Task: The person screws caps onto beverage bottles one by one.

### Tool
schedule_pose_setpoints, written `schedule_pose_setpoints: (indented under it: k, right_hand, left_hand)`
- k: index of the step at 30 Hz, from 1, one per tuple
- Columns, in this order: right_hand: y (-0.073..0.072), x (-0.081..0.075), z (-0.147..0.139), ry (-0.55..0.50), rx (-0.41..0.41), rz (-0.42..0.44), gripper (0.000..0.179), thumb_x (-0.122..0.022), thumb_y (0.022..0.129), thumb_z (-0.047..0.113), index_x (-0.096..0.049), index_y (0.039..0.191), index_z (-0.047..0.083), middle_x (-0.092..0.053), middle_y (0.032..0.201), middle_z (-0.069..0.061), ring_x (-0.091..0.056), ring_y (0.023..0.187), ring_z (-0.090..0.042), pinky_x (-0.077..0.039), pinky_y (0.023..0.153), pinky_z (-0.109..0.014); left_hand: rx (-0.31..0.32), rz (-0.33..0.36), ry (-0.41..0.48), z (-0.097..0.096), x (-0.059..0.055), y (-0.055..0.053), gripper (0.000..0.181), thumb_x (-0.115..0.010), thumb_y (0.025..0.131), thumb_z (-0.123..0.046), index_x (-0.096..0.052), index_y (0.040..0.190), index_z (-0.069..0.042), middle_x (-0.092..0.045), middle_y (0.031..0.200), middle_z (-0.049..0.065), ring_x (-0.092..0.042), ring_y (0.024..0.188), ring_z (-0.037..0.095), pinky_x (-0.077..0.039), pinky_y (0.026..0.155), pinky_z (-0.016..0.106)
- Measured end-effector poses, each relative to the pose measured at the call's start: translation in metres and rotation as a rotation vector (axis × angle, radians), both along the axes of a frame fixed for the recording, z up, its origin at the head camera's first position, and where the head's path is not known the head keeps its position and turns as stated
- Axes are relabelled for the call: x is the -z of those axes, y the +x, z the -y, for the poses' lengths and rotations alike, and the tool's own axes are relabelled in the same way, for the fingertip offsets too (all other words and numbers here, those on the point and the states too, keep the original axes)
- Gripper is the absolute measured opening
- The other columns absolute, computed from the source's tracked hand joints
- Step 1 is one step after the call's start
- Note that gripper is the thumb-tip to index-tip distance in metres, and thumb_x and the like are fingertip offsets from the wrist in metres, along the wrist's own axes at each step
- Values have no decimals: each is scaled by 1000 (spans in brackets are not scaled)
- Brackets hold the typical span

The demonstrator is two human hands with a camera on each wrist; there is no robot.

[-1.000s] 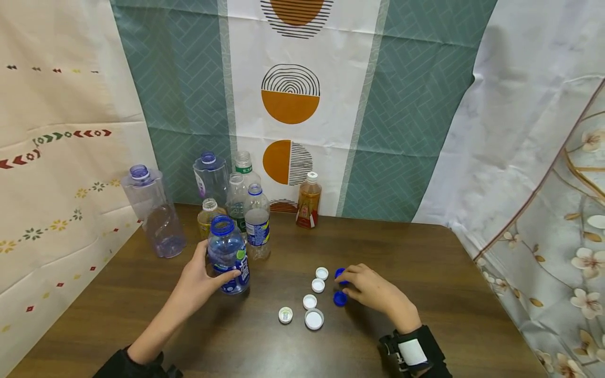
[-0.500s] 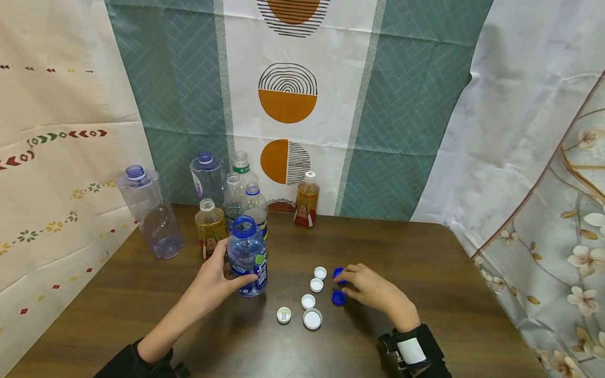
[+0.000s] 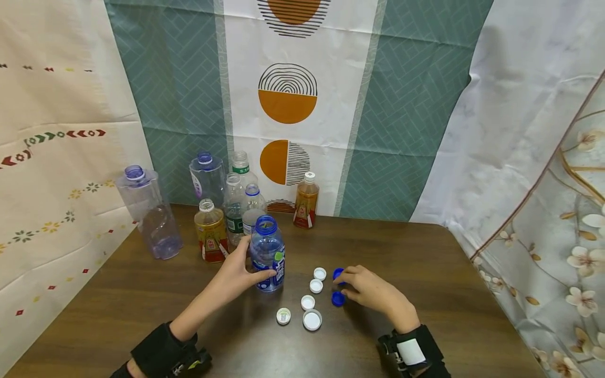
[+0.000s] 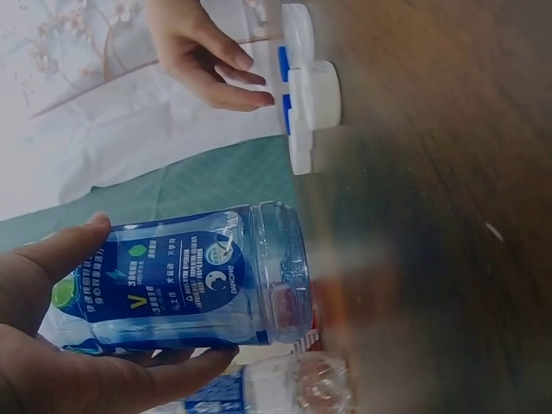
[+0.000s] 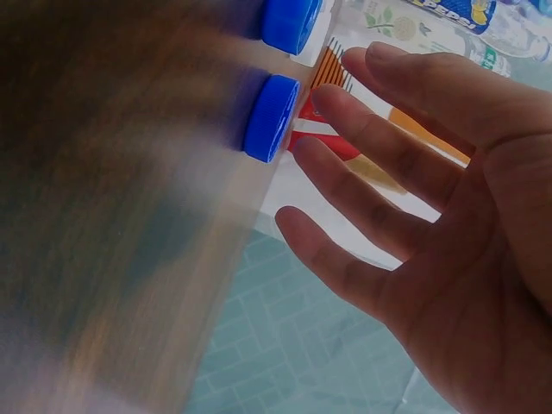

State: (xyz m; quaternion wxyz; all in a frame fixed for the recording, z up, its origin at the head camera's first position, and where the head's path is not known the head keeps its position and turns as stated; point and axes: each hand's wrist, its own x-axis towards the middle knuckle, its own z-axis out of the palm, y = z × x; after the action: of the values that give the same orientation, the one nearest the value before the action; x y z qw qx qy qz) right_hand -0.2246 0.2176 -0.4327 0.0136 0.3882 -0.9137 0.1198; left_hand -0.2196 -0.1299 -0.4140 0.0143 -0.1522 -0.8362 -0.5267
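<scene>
In the head view my left hand [image 3: 233, 273] grips a clear blue plastic drink bottle [image 3: 267, 257], upright with an uncapped blue-rimmed mouth. The left wrist view shows thumb and fingers around its blue label [image 4: 172, 276]; I cannot tell whether its base touches the table. My right hand [image 3: 373, 291] hovers beside two blue bottle caps [image 3: 337, 298]. In the right wrist view its fingers are spread and loosely bent, apart from the nearer blue cap [image 5: 272, 119] and holding nothing. Several white caps [image 3: 312, 319] lie between the hands.
Behind the left hand stand several uncapped bottles, among them an amber one [image 3: 210, 231] and a clear one with a blue rim [image 3: 253, 205]. A tall clear bottle [image 3: 158, 223] stands far left. A white-capped amber bottle [image 3: 306, 202] is at the table's [image 3: 378, 236] back edge.
My left hand has carried the blue bottle rightward, away from the grouped bottles and toward the caps; the amber bottle behind is now uncovered. My right hand has stayed by the blue caps.
</scene>
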Motion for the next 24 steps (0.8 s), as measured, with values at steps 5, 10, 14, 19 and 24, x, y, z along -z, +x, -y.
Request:
schedule_pose_setpoints:
  k: [5,10,14,19,24]
  right_hand:
    - [1,0,0,-3,-1,4,21,-73,93,7,-72,114,7,-68,110,-7,-64,104,-28,-57,89,-42]
    - [0,-1,0,2,3,16,22,-73,93,7,-72,114,7,-68,110,-6,-64,104,-27,-57,89,-42]
    - [0,-1,1,6,0,23,22,-73,93,7,-72,115,7,-68,110,-6,-64,104,-27,-57,89,-42]
    - [1,0,2,11,-7,15,21,-73,93,7,-72,114,7,-68,110,-6,-64,103,-27,-57,88,-41]
    - [2,-1,2,5,-7,8,21,-73,93,6,-72,114,7,-68,110,-6,-64,103,-27,-57,88,-41]
  left_hand:
    - [18,4,-13,-10,9,-14,89,-87,83,-25,-31,150,-5,-53,143,22,-54,131,43,-48,103,58]
    - [16,5,-21,-15,17,-24,88,-87,83,-26,-33,150,-4,-55,141,21,-56,130,41,-48,104,58]
    - [12,11,-24,-15,20,-27,89,-86,84,-26,-32,150,-3,-54,142,22,-54,131,42,-47,105,58]
    - [20,4,-25,-15,22,-27,88,-87,83,-24,-33,149,-3,-54,142,22,-54,130,43,-47,105,59]
    - [39,-18,-25,-15,22,-27,87,-86,84,-21,-32,149,-3,-53,142,22,-54,130,43,-47,105,59]
